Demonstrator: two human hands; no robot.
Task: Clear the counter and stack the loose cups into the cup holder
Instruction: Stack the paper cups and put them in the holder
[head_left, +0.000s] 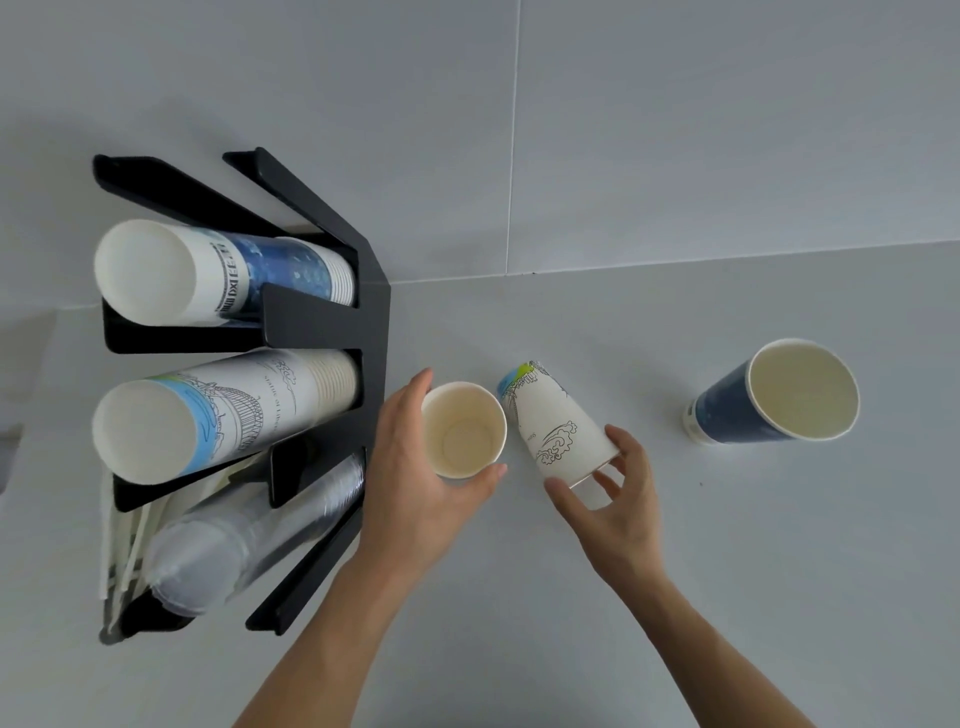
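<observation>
Hands each grip a paper cup: left hand (415, 488) the upright cup (462, 429), right hand (618, 499) the tilted cup (556, 421).

The tabletop (727, 571) is a pale grey, matte surface that meets a grey tiled wall along its far edge. At its left stands a black cup holder (332, 322) — three slots, each filled with a stack of cups lying on its side. Just right of it sits an upright white cup (462, 431), then a patterned cup (558, 426) (upside down, tilted). Well apart to the right stands a dark blue cup (774, 395), mouth up.
</observation>
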